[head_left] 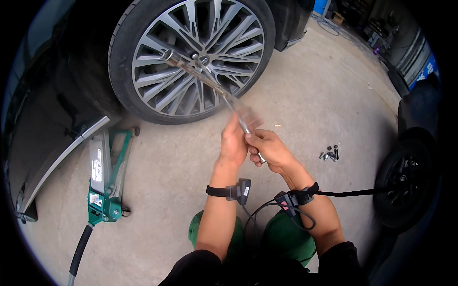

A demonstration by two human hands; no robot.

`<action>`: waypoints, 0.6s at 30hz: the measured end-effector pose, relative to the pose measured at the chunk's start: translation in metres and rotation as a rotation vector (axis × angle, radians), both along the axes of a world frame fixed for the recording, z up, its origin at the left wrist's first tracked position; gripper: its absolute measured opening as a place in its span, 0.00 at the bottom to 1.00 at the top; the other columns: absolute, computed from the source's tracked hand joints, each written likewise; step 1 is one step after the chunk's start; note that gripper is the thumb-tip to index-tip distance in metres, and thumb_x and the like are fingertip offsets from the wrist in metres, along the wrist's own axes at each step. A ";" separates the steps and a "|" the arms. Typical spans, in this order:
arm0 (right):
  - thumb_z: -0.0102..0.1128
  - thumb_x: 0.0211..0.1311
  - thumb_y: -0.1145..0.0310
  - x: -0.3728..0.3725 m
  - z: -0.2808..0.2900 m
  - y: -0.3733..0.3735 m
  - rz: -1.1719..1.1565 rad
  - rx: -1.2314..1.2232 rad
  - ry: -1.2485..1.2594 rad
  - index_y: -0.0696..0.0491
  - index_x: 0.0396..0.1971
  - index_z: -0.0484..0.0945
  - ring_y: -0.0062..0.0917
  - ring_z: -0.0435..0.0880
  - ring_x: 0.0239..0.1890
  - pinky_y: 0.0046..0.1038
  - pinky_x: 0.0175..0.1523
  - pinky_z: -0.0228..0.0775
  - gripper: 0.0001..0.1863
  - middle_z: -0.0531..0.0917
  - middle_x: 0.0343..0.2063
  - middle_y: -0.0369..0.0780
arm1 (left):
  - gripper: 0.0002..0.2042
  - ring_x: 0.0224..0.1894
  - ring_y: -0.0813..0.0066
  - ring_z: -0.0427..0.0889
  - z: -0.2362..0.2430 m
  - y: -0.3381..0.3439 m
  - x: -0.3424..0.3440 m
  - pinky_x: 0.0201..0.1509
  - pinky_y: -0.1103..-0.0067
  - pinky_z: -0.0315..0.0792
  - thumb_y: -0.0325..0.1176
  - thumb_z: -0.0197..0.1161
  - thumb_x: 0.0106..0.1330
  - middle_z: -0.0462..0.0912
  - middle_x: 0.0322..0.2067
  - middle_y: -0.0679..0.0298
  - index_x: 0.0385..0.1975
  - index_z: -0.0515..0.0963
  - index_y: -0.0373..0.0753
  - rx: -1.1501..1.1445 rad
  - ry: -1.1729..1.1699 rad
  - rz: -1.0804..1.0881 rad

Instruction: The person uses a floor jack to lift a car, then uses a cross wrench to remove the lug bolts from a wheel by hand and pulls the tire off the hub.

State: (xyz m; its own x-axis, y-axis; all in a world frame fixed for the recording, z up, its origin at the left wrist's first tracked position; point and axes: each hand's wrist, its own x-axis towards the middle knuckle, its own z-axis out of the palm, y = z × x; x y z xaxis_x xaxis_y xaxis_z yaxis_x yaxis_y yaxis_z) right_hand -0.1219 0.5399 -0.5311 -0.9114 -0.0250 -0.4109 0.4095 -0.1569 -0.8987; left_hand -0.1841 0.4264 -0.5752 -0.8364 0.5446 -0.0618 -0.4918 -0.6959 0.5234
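Near wheel (pixel 204 60), right grip (pixel 271 149) curled around wrench (pixel 221 92)

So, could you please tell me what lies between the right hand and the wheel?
In the head view, the socket wrench and the partly blurred left hand.

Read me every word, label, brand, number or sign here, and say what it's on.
Nothing is clear enough to quote.
Green floor jack: label and arm marking, too small.
Silver wheel's cap, dark wheel's cap: emblems, too small.
Blue panel, far right: white characters, blurred.
Left wrist device, right wrist device: labels, too small.
Socket wrench: none legible.
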 end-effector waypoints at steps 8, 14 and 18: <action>0.55 0.71 0.66 0.045 -0.006 0.023 -0.092 0.594 0.198 0.62 0.41 0.81 0.16 0.74 0.18 0.22 0.18 0.62 0.13 0.73 0.18 0.32 | 0.22 0.52 0.56 0.78 -0.015 0.024 0.021 0.57 0.64 0.71 0.51 0.44 0.77 0.75 0.52 0.51 0.57 0.64 0.39 0.065 0.030 -0.240; 0.56 0.71 0.67 0.083 0.016 0.070 -0.070 0.386 -0.059 0.62 0.39 0.81 0.15 0.70 0.15 0.21 0.16 0.59 0.13 0.70 0.16 0.31 | 0.19 0.50 0.69 0.77 -0.017 0.053 0.058 0.58 0.68 0.66 0.53 0.45 0.76 0.76 0.53 0.58 0.55 0.66 0.46 0.018 0.017 -0.430; 0.56 0.71 0.66 0.099 0.017 0.084 -0.134 0.343 -0.122 0.62 0.37 0.81 0.16 0.70 0.14 0.21 0.14 0.57 0.13 0.71 0.17 0.32 | 0.15 0.51 0.71 0.76 -0.026 0.073 0.067 0.59 0.68 0.65 0.54 0.45 0.76 0.76 0.53 0.63 0.48 0.66 0.50 0.060 0.063 -0.545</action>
